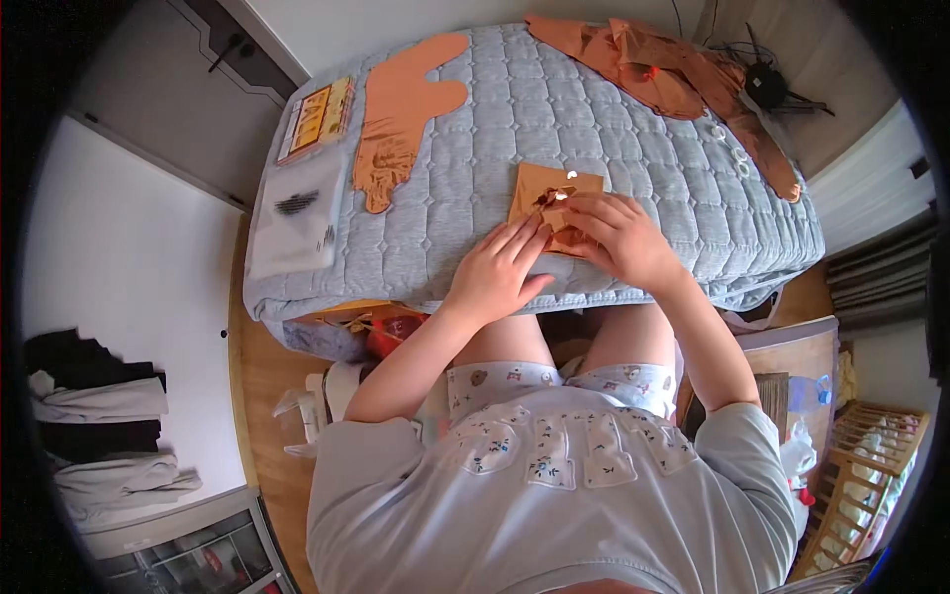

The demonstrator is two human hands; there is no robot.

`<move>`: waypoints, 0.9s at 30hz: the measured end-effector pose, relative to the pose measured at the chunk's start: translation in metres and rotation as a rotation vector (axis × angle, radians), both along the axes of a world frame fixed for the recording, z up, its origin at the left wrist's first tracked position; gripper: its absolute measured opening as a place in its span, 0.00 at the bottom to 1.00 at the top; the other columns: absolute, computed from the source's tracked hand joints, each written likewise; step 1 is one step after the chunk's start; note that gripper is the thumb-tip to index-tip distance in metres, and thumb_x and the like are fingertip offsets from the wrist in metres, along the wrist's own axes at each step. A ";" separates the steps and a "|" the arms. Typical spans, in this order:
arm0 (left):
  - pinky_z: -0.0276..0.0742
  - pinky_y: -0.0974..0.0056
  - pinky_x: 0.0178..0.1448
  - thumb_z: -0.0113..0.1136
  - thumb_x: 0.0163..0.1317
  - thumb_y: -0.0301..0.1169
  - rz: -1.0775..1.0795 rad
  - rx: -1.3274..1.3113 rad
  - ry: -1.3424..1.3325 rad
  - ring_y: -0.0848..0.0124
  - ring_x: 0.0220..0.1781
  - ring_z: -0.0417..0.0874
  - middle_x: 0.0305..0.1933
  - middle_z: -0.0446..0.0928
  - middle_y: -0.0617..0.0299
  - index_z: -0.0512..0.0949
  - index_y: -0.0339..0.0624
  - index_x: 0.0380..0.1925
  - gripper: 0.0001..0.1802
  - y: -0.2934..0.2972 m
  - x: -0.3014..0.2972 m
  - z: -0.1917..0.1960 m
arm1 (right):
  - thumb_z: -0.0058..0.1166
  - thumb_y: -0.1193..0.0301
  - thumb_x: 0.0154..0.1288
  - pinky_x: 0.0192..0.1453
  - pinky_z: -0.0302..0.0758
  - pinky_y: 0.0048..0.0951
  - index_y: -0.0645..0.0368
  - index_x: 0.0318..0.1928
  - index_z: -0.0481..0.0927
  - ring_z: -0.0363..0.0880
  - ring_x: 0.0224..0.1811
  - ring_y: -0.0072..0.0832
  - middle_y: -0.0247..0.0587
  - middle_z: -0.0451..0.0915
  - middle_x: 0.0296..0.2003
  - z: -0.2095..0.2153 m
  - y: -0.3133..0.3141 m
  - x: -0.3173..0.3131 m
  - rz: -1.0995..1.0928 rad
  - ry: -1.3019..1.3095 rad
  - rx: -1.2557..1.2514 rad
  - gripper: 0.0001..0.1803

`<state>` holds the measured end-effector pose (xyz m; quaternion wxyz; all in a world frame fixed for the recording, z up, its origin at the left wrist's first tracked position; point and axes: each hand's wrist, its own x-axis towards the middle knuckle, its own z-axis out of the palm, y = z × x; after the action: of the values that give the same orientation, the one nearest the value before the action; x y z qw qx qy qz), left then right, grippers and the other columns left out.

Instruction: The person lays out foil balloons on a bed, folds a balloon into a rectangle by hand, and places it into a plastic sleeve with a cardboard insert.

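Pinching tan leather square [550, 203] on bed [475, 168]: left hand [500, 269], right hand [618, 238] both grasping; assembly partway, cut orange pieces [401, 119] unused.

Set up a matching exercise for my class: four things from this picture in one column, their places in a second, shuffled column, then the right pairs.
Things:
1. square brown piece
2. long orange cut-out
3. clear plastic bag
4. crumpled brown material

Places:
A. far right corner of the quilted table
B. left edge of the table
C. under both hands
D. left of centre, lying lengthwise

Pairs: 1-C, 2-D, 3-B, 4-A
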<state>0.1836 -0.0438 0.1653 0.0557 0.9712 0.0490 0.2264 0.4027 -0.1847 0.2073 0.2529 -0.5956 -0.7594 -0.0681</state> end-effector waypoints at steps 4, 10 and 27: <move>0.71 0.52 0.74 0.67 0.63 0.47 -0.012 -0.013 -0.083 0.55 0.72 0.75 0.67 0.76 0.47 0.77 0.36 0.61 0.33 0.001 0.006 -0.004 | 0.62 0.52 0.66 0.74 0.66 0.51 0.58 0.67 0.75 0.73 0.67 0.48 0.50 0.74 0.66 -0.014 -0.005 0.013 -0.021 0.036 -0.115 0.35; 0.77 0.56 0.68 0.67 0.64 0.39 0.024 0.067 -0.171 0.62 0.66 0.81 0.62 0.82 0.54 0.81 0.41 0.57 0.24 0.002 -0.005 -0.014 | 0.67 0.48 0.59 0.76 0.64 0.51 0.58 0.69 0.73 0.73 0.69 0.47 0.48 0.74 0.67 -0.001 -0.014 0.003 0.071 0.026 -0.190 0.43; 0.74 0.56 0.69 0.62 0.72 0.39 0.177 -0.660 -0.194 0.61 0.66 0.82 0.66 0.80 0.52 0.79 0.43 0.64 0.24 0.158 -0.008 0.098 | 0.66 0.82 0.62 0.46 0.77 0.27 0.63 0.43 0.86 0.83 0.39 0.24 0.38 0.87 0.37 0.001 -0.015 -0.015 -0.321 0.661 0.262 0.08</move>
<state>0.1754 0.1137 0.2637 0.3510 0.8668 0.1982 0.2936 0.3879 -0.1992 0.2086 0.5440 -0.6593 -0.5190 -0.0074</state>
